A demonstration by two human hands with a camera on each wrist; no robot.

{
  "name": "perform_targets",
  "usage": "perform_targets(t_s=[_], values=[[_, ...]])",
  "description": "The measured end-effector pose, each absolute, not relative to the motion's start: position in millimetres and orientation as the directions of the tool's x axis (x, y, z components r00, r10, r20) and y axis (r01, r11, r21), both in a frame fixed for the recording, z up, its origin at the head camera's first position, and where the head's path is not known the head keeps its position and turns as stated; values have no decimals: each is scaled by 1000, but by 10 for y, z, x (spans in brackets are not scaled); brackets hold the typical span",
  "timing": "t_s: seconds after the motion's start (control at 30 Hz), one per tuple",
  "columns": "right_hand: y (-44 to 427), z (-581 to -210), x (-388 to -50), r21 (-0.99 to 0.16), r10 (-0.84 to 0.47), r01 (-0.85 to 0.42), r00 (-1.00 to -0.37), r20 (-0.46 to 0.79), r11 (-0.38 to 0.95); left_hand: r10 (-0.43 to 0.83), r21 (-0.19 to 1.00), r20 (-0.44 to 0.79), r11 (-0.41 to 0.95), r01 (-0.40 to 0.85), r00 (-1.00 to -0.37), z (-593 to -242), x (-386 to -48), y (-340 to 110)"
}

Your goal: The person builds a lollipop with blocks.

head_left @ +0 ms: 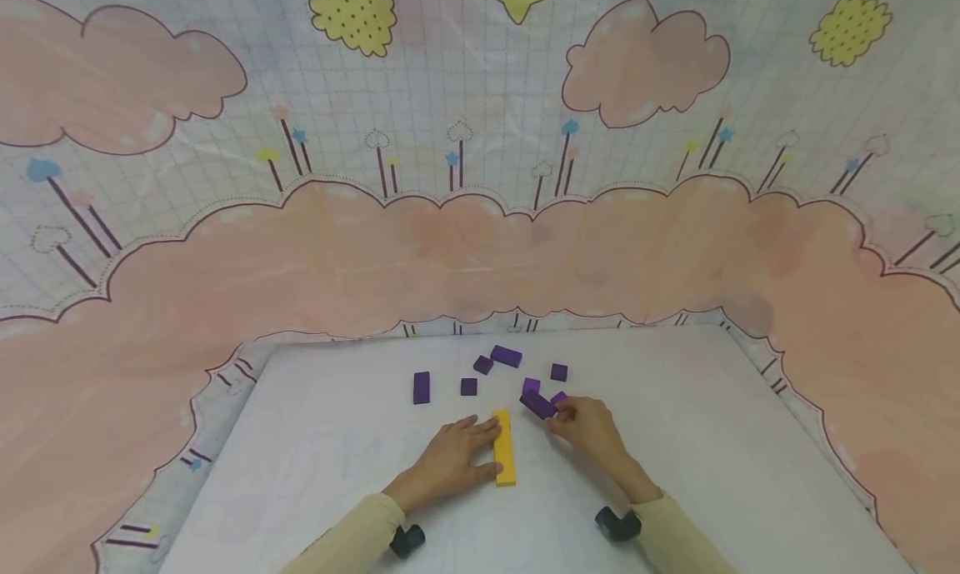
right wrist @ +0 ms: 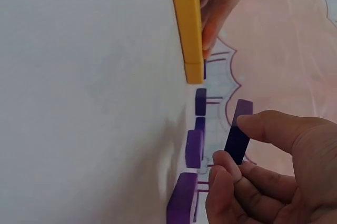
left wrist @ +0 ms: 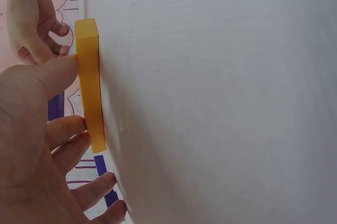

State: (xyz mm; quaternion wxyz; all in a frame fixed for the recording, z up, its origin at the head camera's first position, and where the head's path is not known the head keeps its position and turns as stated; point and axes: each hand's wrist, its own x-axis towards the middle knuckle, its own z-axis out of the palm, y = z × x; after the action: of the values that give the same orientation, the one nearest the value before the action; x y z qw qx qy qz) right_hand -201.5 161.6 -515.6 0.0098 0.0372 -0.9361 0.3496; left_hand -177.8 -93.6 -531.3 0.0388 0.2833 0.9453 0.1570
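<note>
Sleeves point(head_left: 347, 534), left grip point(head_left: 452, 459) spread against bar point(head_left: 506, 453), right point(head_left: 591, 429) pinching block point(head_left: 536, 404), white tabletop point(head_left: 330, 441), cloud-patterned backdrop point(head_left: 480, 257)

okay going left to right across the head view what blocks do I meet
Skipping overlapping ones: leftmost purple block, the purple cube nearest it, yellow block, held purple block in the right hand.

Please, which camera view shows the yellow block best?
The left wrist view: the yellow block appears large, with both ends visible. The head view shows it smaller; the right wrist view cuts off one end.
</note>
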Motion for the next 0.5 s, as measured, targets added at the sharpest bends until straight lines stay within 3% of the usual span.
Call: perform_targets(t_s=[0.5], values=[[1462,-5172,-2180,-664,-110,-112,-993,45,740,540,332,-8,795,507,-841,-5351,-1784,-933]])
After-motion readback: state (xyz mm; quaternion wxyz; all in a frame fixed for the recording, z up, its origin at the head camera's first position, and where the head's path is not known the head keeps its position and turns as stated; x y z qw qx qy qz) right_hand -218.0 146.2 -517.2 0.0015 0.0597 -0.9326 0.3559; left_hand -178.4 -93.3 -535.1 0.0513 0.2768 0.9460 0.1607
